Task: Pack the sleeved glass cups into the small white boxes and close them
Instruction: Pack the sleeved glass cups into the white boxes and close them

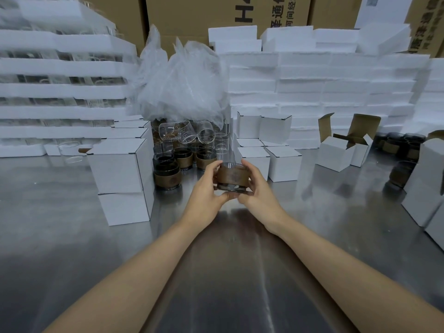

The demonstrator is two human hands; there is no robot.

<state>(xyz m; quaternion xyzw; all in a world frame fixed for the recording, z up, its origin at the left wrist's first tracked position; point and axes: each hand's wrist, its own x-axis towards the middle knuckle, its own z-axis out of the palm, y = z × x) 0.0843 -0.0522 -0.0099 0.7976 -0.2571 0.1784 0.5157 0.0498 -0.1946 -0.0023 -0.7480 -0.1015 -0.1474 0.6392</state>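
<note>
Grip: left hand (206,187), right hand (259,189) pinching short brown-sleeved glass cup (232,177).
Tip: hold it level, lower straight into open white cardboard box (335,153).

**A packing station in a stockroom is being shown.**

A wide steel surface (48,224) is being crowded by small white boxes (117,164), most closed and stacked, with an open box (335,153) standing at the right. Behind them, foam trays (60,90) and foam slabs (312,92) are being kept in tall white piles, and large brown cartons (192,10) printed with black characters are being stored along the back. Clear plastic bags (182,87) are being heaped above loose glass cups (189,134), some in brown sleeves.
</note>
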